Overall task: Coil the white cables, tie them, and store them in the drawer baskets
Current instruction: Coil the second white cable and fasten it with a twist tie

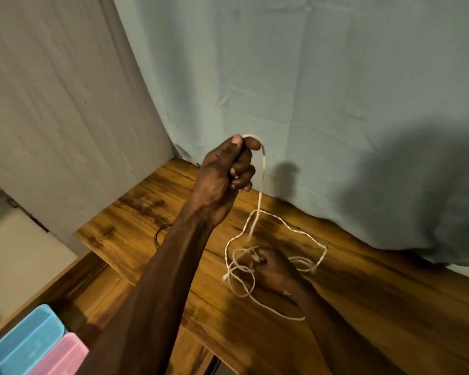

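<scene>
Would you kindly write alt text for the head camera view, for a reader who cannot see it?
A person's raised left hand pinches a white cable that hangs down to loose loops on a wooden table, where the right hand holds the tangle. A blue basket and a pink basket sit at lower left, with a grey curtain behind.

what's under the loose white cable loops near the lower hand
The white cable loops lie on the wooden tabletop. The right hand pinches them there and covers part of the tangle. The left hand holds one strand up.
</scene>
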